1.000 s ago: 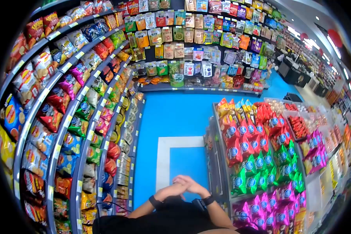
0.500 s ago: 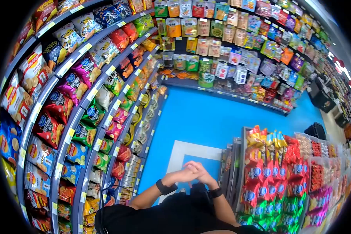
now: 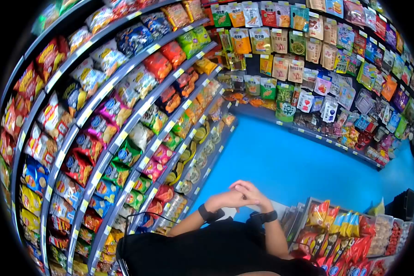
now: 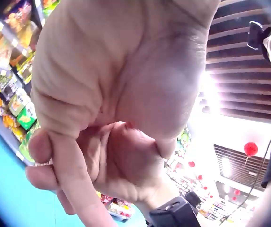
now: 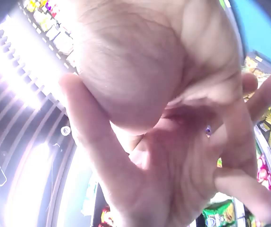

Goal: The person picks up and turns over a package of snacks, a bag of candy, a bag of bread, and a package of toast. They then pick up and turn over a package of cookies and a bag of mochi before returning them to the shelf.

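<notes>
1. Nearest, a person in a black top (image 3: 221, 250) is standing with both forearms reaching forward, and a dark band (image 3: 210, 214) is circling the left wrist while another dark band (image 3: 268, 216) is circling the right.
2. Just ahead of the torso, the left hand (image 3: 229, 200) is meeting the right hand (image 3: 253, 191), palm towards palm. Fingers of both are crossing loosely; each hand is lying partly open, fingers relaxed and slightly bent, and is touching only the other.
3. To the near right, a low display unit (image 3: 309, 201) is standing apart from the hands and is holding upright red and yellow packets (image 3: 319, 214). Clear tubs (image 3: 382, 234) of small goods are standing at its right, and a black stack (image 3: 405, 204) is rising beyond them.
4. Along the left, from near to far, tiered shelves (image 3: 85, 195) are carrying bagged snacks in red, blue, green, pink and yellow; small pale tags are lining their edges.
5. Between the two sides, a bright blue floor (image 3: 271, 156) is stretching away, a white marking (image 3: 279, 209) showing just beyond the hands.
6. Farthest, a wall rack (image 3: 244, 102) is displaying rows of hanging pouches (image 3: 280, 40), with a green pouch (image 3: 285, 110) sitting low.
7. Overhead, in the left wrist view, red lanterns (image 4: 251, 149) are hanging near a slatted ceiling (image 4: 249, 82).
</notes>
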Available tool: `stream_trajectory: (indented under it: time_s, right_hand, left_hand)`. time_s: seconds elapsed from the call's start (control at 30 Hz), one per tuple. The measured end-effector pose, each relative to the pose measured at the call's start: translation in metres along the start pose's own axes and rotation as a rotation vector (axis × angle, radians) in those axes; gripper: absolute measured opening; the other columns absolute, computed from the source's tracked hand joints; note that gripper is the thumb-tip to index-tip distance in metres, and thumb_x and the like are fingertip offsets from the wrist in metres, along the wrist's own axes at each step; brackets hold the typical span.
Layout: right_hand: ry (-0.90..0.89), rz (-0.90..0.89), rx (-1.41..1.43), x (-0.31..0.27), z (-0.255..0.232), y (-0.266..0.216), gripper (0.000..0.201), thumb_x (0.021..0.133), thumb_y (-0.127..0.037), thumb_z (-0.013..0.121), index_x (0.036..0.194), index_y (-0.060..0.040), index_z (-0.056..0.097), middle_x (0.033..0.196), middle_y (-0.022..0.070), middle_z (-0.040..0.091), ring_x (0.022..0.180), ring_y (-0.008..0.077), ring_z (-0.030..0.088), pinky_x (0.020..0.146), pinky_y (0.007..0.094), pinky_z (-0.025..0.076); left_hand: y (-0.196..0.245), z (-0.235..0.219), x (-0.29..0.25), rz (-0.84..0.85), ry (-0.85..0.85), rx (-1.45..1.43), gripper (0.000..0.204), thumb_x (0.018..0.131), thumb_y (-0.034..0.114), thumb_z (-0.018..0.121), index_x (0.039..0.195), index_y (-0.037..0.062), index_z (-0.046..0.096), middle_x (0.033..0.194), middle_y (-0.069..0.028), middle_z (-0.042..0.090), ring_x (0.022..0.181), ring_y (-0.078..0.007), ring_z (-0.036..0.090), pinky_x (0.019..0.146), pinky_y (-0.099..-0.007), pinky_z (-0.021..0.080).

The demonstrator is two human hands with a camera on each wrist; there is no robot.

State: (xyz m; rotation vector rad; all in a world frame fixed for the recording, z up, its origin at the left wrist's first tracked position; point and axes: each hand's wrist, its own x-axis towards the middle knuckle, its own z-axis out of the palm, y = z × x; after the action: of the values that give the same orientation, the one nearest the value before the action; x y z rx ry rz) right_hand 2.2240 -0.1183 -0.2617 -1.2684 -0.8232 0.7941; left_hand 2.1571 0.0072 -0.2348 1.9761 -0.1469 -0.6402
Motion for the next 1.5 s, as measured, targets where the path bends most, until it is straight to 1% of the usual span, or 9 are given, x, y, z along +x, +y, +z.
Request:
stream_trajectory:
  time_s: [0.3,0.6,0.8,0.83,0.9,1.1,1.3,1.4,1.5]
  right_hand:
    - [0.083,-0.008,0.017,0.030,-0.127,-0.006,0.025,0.097,-0.025,0.050,0.100,-0.0035,0.063,0.083,0.0021,0.060,0.073,0.0073,0.055,0.059,0.0227,0.046]
    - [0.043,0.129,-0.104,0.050,-0.222,-0.012,0.038,0.097,-0.033,0.051,0.126,-0.0088,0.051,0.084,0.0046,0.059,0.065,0.0108,0.056,0.054,0.0227,0.046]
    - [-0.086,0.074,-0.252,0.135,-0.311,-0.060,0.053,0.095,-0.027,0.057,0.140,-0.0117,0.033,0.090,0.0068,0.060,0.059,0.0117,0.060,0.055,0.0258,0.049]
    - [-0.144,0.310,-0.151,0.149,-0.323,-0.092,0.058,0.096,-0.030,0.056,0.143,-0.0110,0.029,0.110,0.0131,0.056,0.092,0.0205,0.062,0.082,0.0340,0.050]
    - [-0.068,0.261,-0.162,0.170,-0.347,-0.089,0.066,0.094,-0.039,0.057,0.146,-0.0123,0.026,0.137,0.0172,0.040,0.130,0.0287,0.035,0.104,0.0413,0.034]
    - [-0.044,0.328,-0.091,0.237,-0.443,-0.068,0.057,0.093,-0.042,0.056,0.139,-0.0128,0.037,0.126,0.0092,0.048,0.118,0.0239,0.044,0.098,0.0382,0.038]
    - [0.014,0.320,0.103,0.247,-0.480,0.007,0.048,0.094,-0.042,0.055,0.131,-0.0120,0.047,0.105,0.0029,0.056,0.093,0.0113,0.052,0.075,0.0268,0.044]
    - [-0.111,0.388,0.026,0.232,-0.498,-0.035,0.051,0.095,-0.040,0.054,0.138,-0.0147,0.042,0.083,-0.0035,0.054,0.065,0.0039,0.046,0.049,0.0203,0.034]
    - [-0.168,0.373,0.125,0.219,-0.533,-0.043,0.058,0.094,-0.041,0.057,0.141,-0.0147,0.037,0.110,0.0063,0.055,0.091,0.0108,0.054,0.069,0.0242,0.047]
  left_hand:
    - [0.047,-0.038,0.125,0.195,0.075,-0.096,0.058,0.084,0.046,0.067,0.108,-0.0059,0.058,0.086,-0.0127,0.063,0.065,-0.0205,0.065,0.049,-0.0279,0.054]
    - [0.050,-0.116,0.231,0.165,-0.616,-0.046,0.051,0.087,0.033,0.069,0.122,-0.0004,0.053,0.103,-0.0116,0.063,0.082,-0.0151,0.066,0.072,-0.0275,0.053]
    - [0.001,-0.213,0.353,0.115,-0.927,-0.780,0.086,0.090,0.030,0.064,0.148,0.0041,0.006,0.128,-0.0181,0.051,0.106,-0.0282,0.060,0.098,-0.0379,0.044]
    - [-0.010,-0.230,0.386,0.045,-1.044,-0.849,0.088,0.090,0.029,0.064,0.149,0.0047,0.003,0.137,-0.0185,0.043,0.110,-0.0294,0.057,0.101,-0.0394,0.041]
    - [0.063,-0.266,0.386,0.353,-1.037,-0.778,0.077,0.093,0.033,0.058,0.149,0.0067,0.011,0.137,-0.0175,0.044,0.110,-0.0267,0.056,0.092,-0.0375,0.046]
    - [0.060,-0.317,0.478,0.497,-0.570,0.148,0.094,0.078,0.029,0.078,0.145,0.0027,0.017,0.123,-0.0133,0.048,0.101,-0.0189,0.059,0.082,-0.0327,0.050]
    - [0.044,-0.293,0.498,0.221,-0.363,-0.104,0.045,0.075,0.030,0.081,0.097,-0.0041,0.062,0.083,-0.0088,0.063,0.073,-0.0147,0.063,0.063,-0.0274,0.053]
    - [0.040,-0.278,0.518,0.328,-0.473,-0.125,0.056,0.076,0.029,0.081,0.118,-0.0003,0.058,0.111,-0.0129,0.060,0.095,-0.0185,0.061,0.079,-0.0328,0.053]
    - [0.070,-0.282,0.542,0.488,-0.591,-0.013,0.070,0.075,0.027,0.081,0.130,0.0000,0.046,0.124,-0.0156,0.052,0.104,-0.0197,0.059,0.080,-0.0318,0.053]
